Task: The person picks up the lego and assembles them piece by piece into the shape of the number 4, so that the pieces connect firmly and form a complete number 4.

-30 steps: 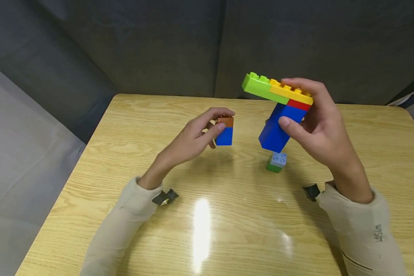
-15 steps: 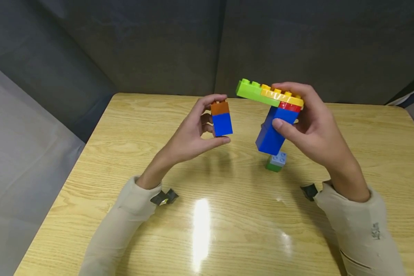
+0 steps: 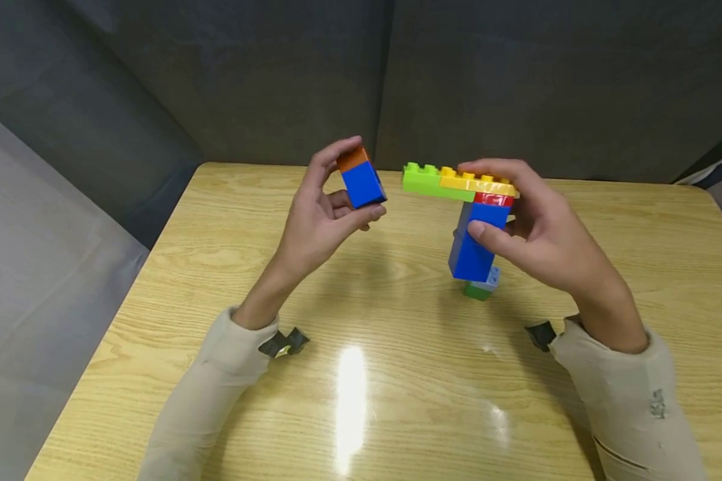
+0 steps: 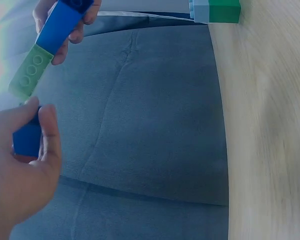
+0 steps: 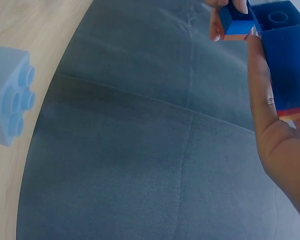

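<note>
My left hand [image 3: 315,217] pinches a small block stack [image 3: 364,184], orange on one end and blue on the other, tilted above the table. Fingers sit on the orange end and the thumb is at the blue end. My right hand [image 3: 535,227] grips a taller assembly by its blue column [image 3: 478,250], thumb on the near face. On top of that column lie a red brick [image 3: 495,199], a yellow brick [image 3: 469,182] and a lime green brick [image 3: 424,182] that juts out toward the left hand. A short gap parts the two held pieces in the head view.
A light blue brick [image 5: 10,95] on a green brick [image 3: 478,292] stands on the wooden table [image 3: 409,387], partly hidden behind the blue column in the head view. Dark cloth [image 3: 277,80] hangs behind the table's far edge.
My left hand has risen and shifted left, turning the orange-and-blue stack to a tilt and regripping it. My right hand has come slightly left and down, bringing its assembly more upright.
</note>
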`<action>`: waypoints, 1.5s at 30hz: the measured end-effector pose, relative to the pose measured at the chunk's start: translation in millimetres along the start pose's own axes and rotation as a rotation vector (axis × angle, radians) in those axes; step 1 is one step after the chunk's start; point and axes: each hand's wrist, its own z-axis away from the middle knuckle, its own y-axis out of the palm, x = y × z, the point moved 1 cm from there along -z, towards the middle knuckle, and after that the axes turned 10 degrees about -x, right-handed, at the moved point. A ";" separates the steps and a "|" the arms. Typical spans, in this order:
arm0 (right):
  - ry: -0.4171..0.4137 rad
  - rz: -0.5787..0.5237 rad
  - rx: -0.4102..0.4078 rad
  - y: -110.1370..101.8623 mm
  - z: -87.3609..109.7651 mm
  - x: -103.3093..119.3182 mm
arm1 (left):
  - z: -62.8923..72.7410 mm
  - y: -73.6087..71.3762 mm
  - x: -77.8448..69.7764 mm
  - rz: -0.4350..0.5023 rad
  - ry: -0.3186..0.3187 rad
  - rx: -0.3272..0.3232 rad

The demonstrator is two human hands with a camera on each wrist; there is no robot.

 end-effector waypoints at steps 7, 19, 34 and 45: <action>0.024 0.052 0.090 1.6 0.7 -4.3 | 0.9 -0.1 -2.0 0.027 0.021 -0.010; -0.022 0.010 0.177 4.4 -0.2 -6.2 | 2.2 1.1 -2.6 0.081 0.083 0.087; -0.033 -0.011 0.266 8.7 1.3 -5.5 | 5.0 6.9 -1.1 -0.132 0.358 0.170; -0.035 -0.001 0.291 10.6 3.6 -4.6 | 6.1 12.4 -4.3 -0.216 0.457 0.157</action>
